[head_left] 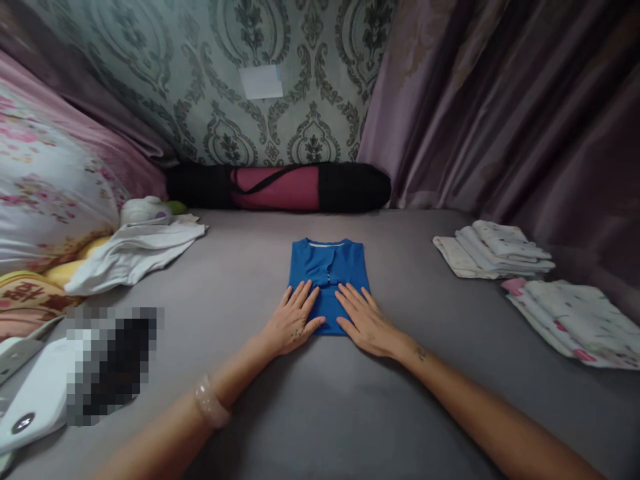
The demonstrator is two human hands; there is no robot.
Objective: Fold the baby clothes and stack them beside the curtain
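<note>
A blue shirt (327, 263) lies folded into a compact rectangle on the grey sheet (240, 280), its neckline facing away from me. My left hand (296, 320) rests flat on the shirt's near left part, fingers stretched forward. On the near right part lies my right hand (367, 321), also flat with fingers apart. Both thumbs point inward over the shirt's near edge. Neither hand grips the cloth.
Folded patterned cloths (505, 250) and another folded stack (580, 320) lie on the right. A crumpled white garment (140, 250) is at the left, by a floral pillow (50, 180). A black and maroon roll bag (275, 188) lies against the wall. A white device (40, 393) sits at near left.
</note>
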